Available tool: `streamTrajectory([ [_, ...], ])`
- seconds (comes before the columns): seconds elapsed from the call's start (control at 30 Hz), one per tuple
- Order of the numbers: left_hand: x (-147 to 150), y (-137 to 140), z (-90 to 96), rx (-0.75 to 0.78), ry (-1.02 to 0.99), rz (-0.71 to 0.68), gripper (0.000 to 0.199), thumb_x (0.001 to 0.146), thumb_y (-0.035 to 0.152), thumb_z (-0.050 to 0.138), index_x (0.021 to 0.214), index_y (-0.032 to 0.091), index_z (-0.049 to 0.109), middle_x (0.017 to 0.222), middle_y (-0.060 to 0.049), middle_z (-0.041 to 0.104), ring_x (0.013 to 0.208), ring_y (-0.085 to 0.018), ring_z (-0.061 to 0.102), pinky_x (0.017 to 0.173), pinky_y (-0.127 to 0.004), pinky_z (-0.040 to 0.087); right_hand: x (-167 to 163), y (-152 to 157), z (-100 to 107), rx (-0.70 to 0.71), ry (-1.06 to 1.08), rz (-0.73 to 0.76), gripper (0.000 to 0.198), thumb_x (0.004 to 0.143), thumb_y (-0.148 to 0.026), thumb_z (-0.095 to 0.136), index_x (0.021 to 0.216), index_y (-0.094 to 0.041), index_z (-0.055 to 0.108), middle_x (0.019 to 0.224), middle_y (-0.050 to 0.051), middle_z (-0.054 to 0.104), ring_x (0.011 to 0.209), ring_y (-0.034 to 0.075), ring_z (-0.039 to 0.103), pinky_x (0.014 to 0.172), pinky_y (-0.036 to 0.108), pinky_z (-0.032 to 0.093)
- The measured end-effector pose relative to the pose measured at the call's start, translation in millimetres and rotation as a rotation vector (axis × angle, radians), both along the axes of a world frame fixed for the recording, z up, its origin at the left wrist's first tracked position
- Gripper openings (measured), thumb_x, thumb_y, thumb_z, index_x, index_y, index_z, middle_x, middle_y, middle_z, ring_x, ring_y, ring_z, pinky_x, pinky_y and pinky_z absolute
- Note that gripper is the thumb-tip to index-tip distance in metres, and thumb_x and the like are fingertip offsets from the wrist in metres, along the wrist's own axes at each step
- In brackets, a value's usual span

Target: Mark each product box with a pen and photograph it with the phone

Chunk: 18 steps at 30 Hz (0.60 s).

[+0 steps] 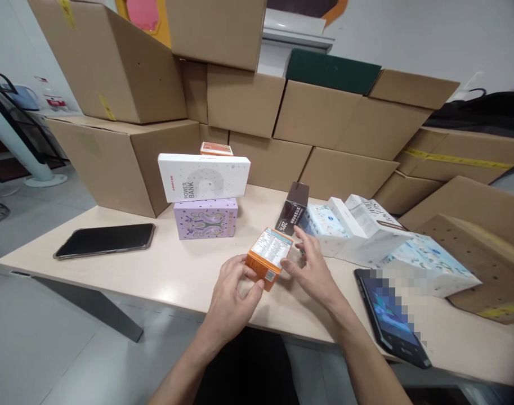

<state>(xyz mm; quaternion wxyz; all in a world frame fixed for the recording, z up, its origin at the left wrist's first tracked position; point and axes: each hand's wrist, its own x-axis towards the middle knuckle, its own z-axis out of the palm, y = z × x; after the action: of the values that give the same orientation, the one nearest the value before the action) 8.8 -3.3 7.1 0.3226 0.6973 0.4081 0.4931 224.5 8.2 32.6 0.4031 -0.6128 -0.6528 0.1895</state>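
A small orange box (270,253) with a white printed label on top is held just over the front part of the table. My left hand (235,292) grips its lower left side, thumb in front and fingers along the edge. Beside its right edge is my right hand (313,270), fingers apart and the thumb tip at the box's corner; whether it presses there I cannot tell. Just beyond my right fingertips lies a dark brown box (293,208). To the left, a white power bank box (204,177) rests on top of a purple patterned box (206,219).
Another orange box (217,148) shows behind the power bank box. A phone (107,240) lies at the left, and a larger black device (389,315) at the right front edge. White and blue boxes (366,230) stand at right. Stacked cardboard cartons (257,101) wall the back.
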Motion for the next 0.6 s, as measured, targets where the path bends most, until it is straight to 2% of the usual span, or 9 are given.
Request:
streamTrajectory([
  [0.1,-0.6,1.1,-3.7,-0.087,-0.076,0.042,0.008,0.086,0.025,0.061,0.089,0.021,0.055,0.116,-0.009,0.065,0.114,-0.025,0.061,0.099,-0.044,0.048,0.5,-3.2,4.8,-0.093,0.056,0.035,0.091,0.075,-0.062,0.070,0.151,-0.030,0.030,0.140,0.014,0.043,0.106,0.026,0.058,0.090,0.048,0.053],
  [0.2,-1.1,1.5,-6.8,-0.135,-0.083,0.065,0.026,0.087,0.025,0.060,0.112,0.020,0.055,0.113,-0.009,0.066,0.112,-0.023,0.063,0.097,-0.042,0.050,-2.3,-5.2,9.3,-0.098,0.215,0.109,0.075,0.082,-0.056,0.065,0.147,-0.031,0.036,0.134,0.012,0.049,0.095,0.021,0.062,0.082,0.042,0.056],
  [0.3,-1.0,1.7,-6.8,-0.060,-0.036,0.039,0.034,0.088,0.023,0.059,0.122,0.021,0.057,0.116,-0.009,0.065,0.114,-0.023,0.061,0.101,-0.043,0.048,-4.8,-5.7,11.0,0.014,0.223,0.142,0.041,0.090,-0.051,0.057,0.125,-0.029,0.058,0.135,0.010,0.050,0.105,0.022,0.062,0.089,0.041,0.054],
  [0.37,-0.7,1.7,-5.1,0.012,0.010,0.013,0.034,0.087,0.021,0.058,0.121,0.022,0.061,0.117,-0.009,0.064,0.116,-0.024,0.058,0.103,-0.044,0.047,-5.9,-5.8,10.6,0.078,0.147,0.155,0.031,0.093,-0.050,0.053,0.110,-0.027,0.065,0.133,0.010,0.052,0.117,0.024,0.057,0.096,0.042,0.051],
  [0.47,-0.5,1.4,-2.0,0.074,0.046,-0.009,0.037,0.085,0.019,0.060,0.122,0.023,0.064,0.121,-0.010,0.061,0.119,-0.025,0.056,0.103,-0.046,0.048,-8.6,-5.8,8.9,0.130,0.014,0.187,0.036,0.091,-0.054,0.055,0.112,-0.025,0.063,0.134,0.012,0.051,0.130,0.028,0.048,0.105,0.046,0.044],
  [0.6,-0.5,1.0,-0.2,0.109,0.088,-0.026,0.039,0.085,0.020,0.061,0.124,0.023,0.065,0.125,-0.012,0.058,0.122,-0.026,0.054,0.104,-0.047,0.048,-16.1,-5.8,5.5,0.168,-0.125,0.203,0.055,0.079,-0.058,0.069,0.118,-0.023,0.055,0.138,0.014,0.044,0.136,0.031,0.040,0.111,0.050,0.037],
])
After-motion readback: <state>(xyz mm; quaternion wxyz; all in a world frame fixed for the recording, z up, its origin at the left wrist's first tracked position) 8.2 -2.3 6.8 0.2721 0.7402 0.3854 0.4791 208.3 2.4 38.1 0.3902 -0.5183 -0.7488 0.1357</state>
